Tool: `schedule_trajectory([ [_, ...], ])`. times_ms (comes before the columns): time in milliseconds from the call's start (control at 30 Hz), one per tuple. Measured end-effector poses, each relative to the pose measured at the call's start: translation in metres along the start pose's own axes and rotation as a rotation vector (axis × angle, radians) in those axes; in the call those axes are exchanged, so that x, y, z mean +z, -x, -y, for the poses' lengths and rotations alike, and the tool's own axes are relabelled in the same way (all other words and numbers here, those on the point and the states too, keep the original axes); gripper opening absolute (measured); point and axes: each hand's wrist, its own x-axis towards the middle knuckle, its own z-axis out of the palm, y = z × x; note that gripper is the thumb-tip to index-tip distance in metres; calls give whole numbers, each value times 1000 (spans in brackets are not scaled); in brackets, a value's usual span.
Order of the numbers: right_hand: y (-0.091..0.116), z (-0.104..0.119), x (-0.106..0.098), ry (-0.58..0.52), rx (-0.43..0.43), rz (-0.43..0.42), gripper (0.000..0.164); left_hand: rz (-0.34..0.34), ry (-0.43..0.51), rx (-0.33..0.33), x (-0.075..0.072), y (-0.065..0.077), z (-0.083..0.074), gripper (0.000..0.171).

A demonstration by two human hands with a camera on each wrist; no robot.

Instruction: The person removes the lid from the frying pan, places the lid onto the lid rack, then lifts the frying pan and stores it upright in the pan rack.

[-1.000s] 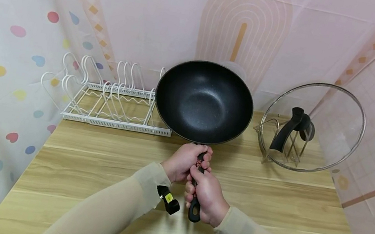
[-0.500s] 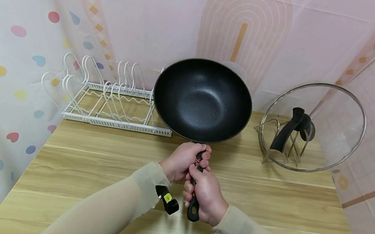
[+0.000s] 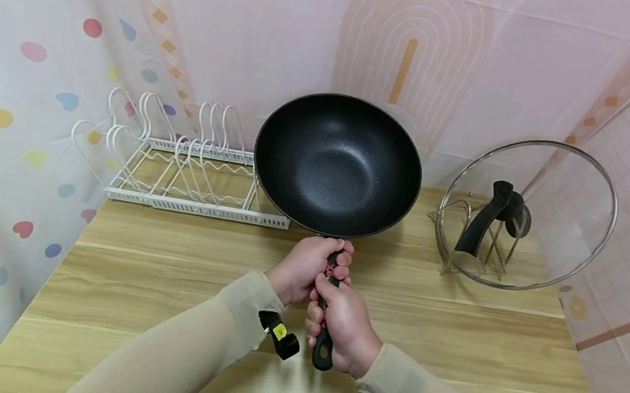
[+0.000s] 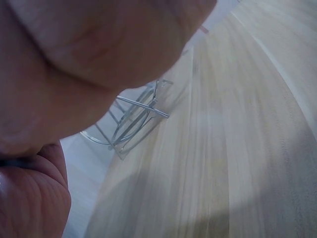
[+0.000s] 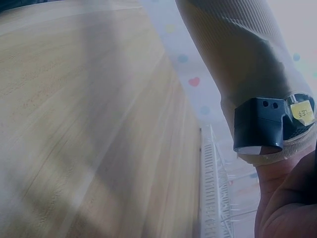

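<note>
A black wok (image 3: pixel 339 166) is held over the middle of the table, its dark inside facing me in the head view. My left hand (image 3: pixel 306 268) grips the upper part of its black handle (image 3: pixel 323 351), close to the pan. Lower down the same handle, my right hand (image 3: pixel 350 324) has its fingers curled round, thumb on top. The handle's looped end sticks out below the right hand. In the left wrist view the left hand (image 4: pixel 89 64) fills the upper left, and the handle is mostly hidden there.
To the left stands a white wire rack (image 3: pixel 198 184), partly behind the wok's rim. At the right, a glass lid (image 3: pixel 568 218) with a black knob leans in a metal wire stand (image 3: pixel 450 247). The wooden table (image 3: pixel 151 280) meets patterned curtains behind and at the sides.
The wok has shifted slightly left and a little up in the head view, with both hands following on its handle. The rack and the lid have stayed in place.
</note>
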Motion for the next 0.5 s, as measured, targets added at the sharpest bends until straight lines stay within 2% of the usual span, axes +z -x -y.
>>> schedule_trajectory([
  [500, 0, 2, 2, 13, -12, 13, 33, -3, 24, 6, 1, 3, -4, 21],
])
